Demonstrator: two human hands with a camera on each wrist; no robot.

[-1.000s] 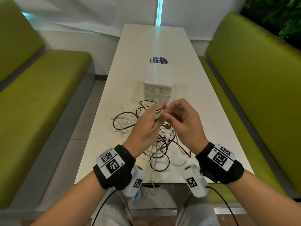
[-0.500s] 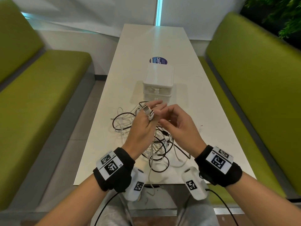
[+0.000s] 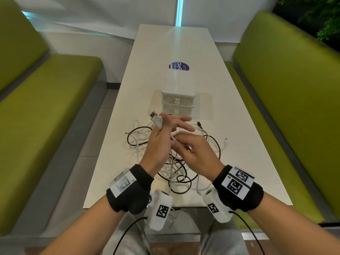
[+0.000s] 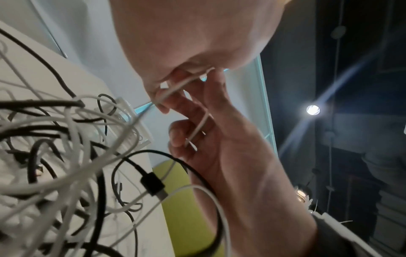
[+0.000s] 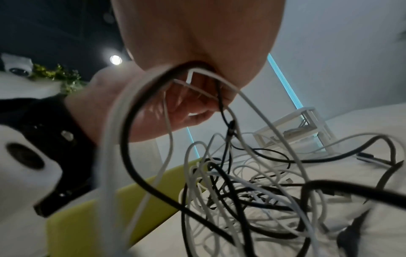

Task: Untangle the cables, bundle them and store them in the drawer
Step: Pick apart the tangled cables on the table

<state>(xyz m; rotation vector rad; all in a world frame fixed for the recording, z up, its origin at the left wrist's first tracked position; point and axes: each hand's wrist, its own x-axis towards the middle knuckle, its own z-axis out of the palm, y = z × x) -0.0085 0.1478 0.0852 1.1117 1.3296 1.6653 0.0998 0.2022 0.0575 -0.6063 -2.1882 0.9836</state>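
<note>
A tangle of black and white cables (image 3: 176, 168) lies on the white table (image 3: 239, 144) in front of me. My left hand (image 3: 160, 126) is raised over it and pinches the white cable's USB plug (image 3: 156, 120) between thumb and forefinger, the other fingers stretched out. Just right of it my right hand (image 3: 177, 138) pinches the same white cable (image 4: 198, 127) a little way down its length. Loops of the tangle (image 5: 252, 182) hang from both hands. Beyond the hands stands the small white drawer box (image 3: 178, 92), both drawers closed.
A black plug (image 3: 199, 124) and a white connector end (image 3: 226, 139) lie loose right of the tangle. A blue round sticker (image 3: 178, 66) sits behind the box. Green benches (image 3: 46, 100) flank the narrow table; its near edge (image 3: 184, 206) is close to my wrists.
My left hand has turned and spread its fingers, carrying the plug up and to the left. My right hand has slid back along the white cable toward me.
</note>
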